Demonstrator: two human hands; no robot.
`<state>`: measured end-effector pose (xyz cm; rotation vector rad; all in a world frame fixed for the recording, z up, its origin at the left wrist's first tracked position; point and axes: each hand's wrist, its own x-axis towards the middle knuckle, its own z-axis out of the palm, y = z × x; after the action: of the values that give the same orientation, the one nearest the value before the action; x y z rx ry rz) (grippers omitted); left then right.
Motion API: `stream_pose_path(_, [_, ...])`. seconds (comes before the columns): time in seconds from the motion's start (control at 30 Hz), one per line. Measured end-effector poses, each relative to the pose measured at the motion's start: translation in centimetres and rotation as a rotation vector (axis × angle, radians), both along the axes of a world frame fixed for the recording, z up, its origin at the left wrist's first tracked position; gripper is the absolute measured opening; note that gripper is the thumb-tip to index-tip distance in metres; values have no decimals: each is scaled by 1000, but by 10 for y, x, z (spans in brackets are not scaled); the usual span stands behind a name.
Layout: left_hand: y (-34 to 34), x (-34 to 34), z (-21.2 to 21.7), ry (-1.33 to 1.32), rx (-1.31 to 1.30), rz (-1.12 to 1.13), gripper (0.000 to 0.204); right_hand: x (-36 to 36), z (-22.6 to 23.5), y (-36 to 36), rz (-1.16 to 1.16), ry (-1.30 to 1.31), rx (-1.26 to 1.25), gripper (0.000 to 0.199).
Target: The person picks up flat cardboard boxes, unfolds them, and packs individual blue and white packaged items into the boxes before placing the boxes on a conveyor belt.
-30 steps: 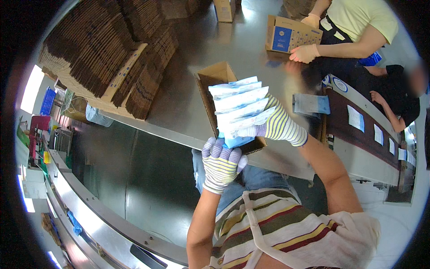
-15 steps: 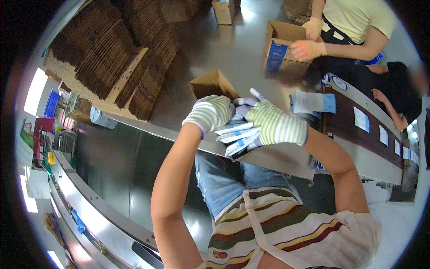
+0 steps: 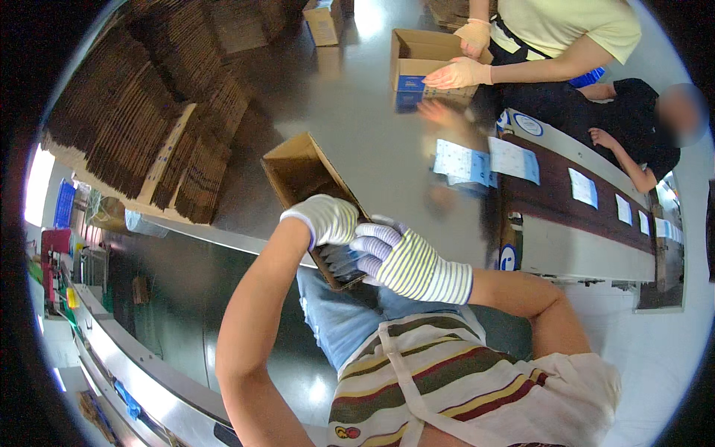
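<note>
Low in the frame centre, the person's apron, striped in brown, green and cream, fills the foreground, with both forearms rising from it to meet at mid-frame. The left hand (image 3: 328, 220), in a pale knit glove, curls over the near open end of a small cardboard box (image 3: 309, 179); its fingers are bent together, pressing down into the opening, probably to seat what is inside. The right hand (image 3: 406, 261), in a purple-striped glove, comes in from the side, its fingers closed around the stack of flat packets (image 3: 344, 262) that sits dark and half hidden in the box mouth. The box lies tilted on the near edge of the shiny metal surface (image 3: 357, 127), open end toward the person, which keeps the mouth within reach of both hands

Just right of centre, pale blue rectangular packets (image 3: 484, 160) lie flat on the surface, blurred. Beyond them a dark conveyor belt (image 3: 588, 205) runs toward the right edge carrying more pale blue-white rectangles, spaced apart, with round blue-and-white labels on its side panel

At upper left, flattened brown cartons (image 3: 141, 112) stand stacked on edge in rows. At the top centre-right another person's gloved hands rest on a second open carton (image 3: 424, 63) with a blue label on its side
</note>
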<state>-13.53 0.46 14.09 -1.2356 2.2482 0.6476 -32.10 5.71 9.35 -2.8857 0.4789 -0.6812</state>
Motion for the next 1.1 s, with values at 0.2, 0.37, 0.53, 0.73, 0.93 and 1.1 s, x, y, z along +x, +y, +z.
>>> stream_pose_path(0.2, [54, -13, 4, 187, -340, 276, 34, -48, 55, -58, -27, -128, 84, 40])
stream_pose_path(0.37, [60, -10, -17, 165, -373, 317, 38, -153, 22, -188, -557, 213, 322, 34])
stream_pose_path(0.53, [52, -20, -23, 174, -415, 280, 36, -227, 0, -238, -661, 434, 468, 35])
stream_pose_path(0.73, [63, -12, -12, 147, -404, 339, 34, -178, 9, -277, -471, 775, 318, 43])
stream_pose_path(0.93, [52, -21, -15, 151, -382, 322, 35, -174, -51, -293, -406, 1043, 570, 65])
stream_pose_path(1.1, [63, -13, -13, 150, -377, 351, 34, -114, -29, -170, -354, 899, 144, 85])
